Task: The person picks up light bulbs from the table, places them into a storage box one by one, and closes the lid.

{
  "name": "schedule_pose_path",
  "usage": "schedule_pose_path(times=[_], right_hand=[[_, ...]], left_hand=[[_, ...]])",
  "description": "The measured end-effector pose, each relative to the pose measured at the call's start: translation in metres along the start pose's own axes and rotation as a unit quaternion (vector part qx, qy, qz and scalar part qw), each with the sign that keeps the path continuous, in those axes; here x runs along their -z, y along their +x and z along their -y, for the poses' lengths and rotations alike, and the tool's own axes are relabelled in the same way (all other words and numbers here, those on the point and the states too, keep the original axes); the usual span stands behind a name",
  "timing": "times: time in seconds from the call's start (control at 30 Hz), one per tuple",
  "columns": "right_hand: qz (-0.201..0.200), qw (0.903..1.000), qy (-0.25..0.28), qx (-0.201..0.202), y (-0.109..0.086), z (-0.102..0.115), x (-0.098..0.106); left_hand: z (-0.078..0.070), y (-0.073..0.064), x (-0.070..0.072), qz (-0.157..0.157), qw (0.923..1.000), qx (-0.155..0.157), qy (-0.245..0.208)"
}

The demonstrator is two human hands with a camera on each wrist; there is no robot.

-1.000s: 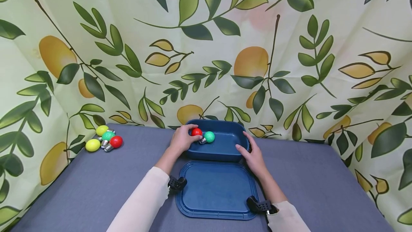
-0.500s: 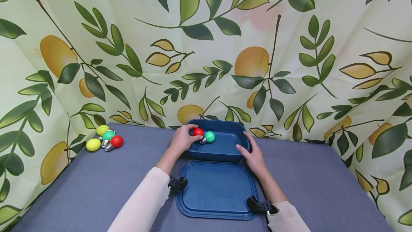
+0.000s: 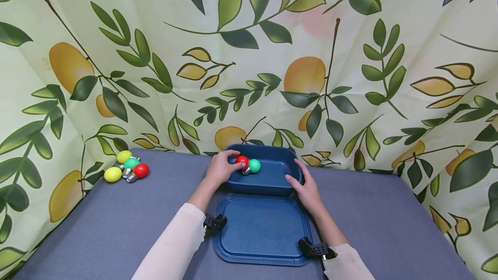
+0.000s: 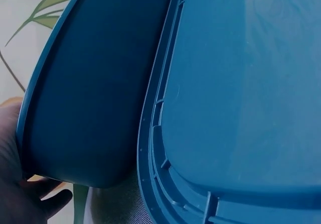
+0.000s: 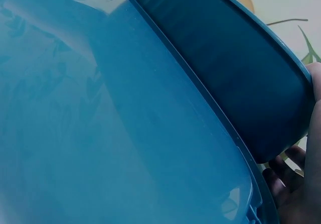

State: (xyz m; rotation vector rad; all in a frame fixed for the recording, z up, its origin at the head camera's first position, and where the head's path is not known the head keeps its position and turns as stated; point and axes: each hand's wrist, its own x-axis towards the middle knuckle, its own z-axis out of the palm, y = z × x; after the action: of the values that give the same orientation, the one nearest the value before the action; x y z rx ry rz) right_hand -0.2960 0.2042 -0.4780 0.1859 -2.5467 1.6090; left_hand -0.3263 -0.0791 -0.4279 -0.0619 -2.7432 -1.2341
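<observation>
A dark blue plastic box (image 3: pixel 272 190) stands at the back of the table, its outer wall facing both wrist cameras. My left hand (image 3: pixel 219 168) grips its left end, thumb over the rim and fingers outside. At the right end, my right hand (image 3: pixel 307 188) holds the box the same way. Inside lie a red light bulb (image 3: pixel 241 160) near my left thumb and a green light bulb (image 3: pixel 254 166) touching it. The fingers of the left hand (image 4: pixel 22 184) and the right hand (image 5: pixel 301 179) are partly hidden behind the box in the wrist views.
A matching blue lid (image 3: pixel 262 228) lies flat in front of the box, between my forearms. At the table's far left, several bulbs sit clustered: yellow bulbs (image 3: pixel 113 174), a green bulb (image 3: pixel 131 163) and a red bulb (image 3: pixel 141 170). A leaf-patterned cloth (image 3: pixel 249 68) hangs close behind the box.
The red bulb in the box has rolled slightly to the right, up against the green one. Both hands keep their places on the box.
</observation>
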Motion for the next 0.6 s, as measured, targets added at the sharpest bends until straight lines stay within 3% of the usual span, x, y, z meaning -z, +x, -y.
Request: schedule_pose_path(times=[0.6], right_hand=[[-0.005, 1.0, -0.006, -0.002, -0.0004, -0.0005, -0.0018]], left_hand=[[0.0046, -0.0024, 0.0012, -0.015, 0.9992, -0.003, -0.037]])
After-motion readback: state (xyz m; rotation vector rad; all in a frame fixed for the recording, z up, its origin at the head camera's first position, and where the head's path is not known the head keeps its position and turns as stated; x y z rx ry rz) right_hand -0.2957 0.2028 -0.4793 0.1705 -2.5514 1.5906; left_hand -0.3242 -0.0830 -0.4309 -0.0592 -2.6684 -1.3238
